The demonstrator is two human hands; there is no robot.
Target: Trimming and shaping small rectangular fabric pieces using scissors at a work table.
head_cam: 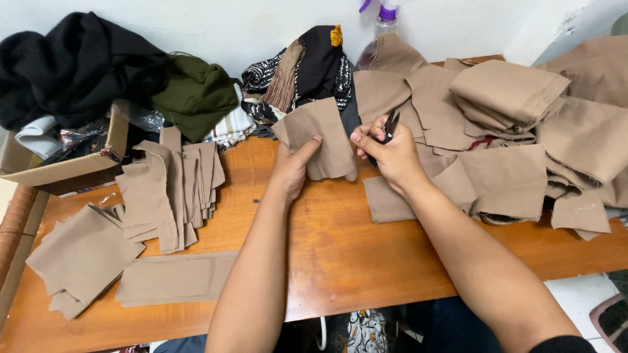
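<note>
The left hand (pixel 292 167) grasps a small tan cloth piece (pixel 318 137) above the orange wooden tabletop (pixel 327 242). The right hand (pixel 390 155) clenches small black snips (pixel 390 124), mostly hidden by fingers. A brown cardboard box (pixel 78 163) sits far left, half buried under dark clothes.

A wooden surface (pixel 340 248) carries stacks of tan cut pieces at the left (pixel 85 258), a long strip (pixel 176 278) beside them, and narrower pieces (pixel 173 189) behind. A cardboard box (pixel 72 167) sits under black clothing (pixel 72 65) and a green garment (pixel 196 95). Folded tan trousers (pixel 507 95) pile at the right; a spray bottle (pixel 383 23) stands by the wall.
</note>
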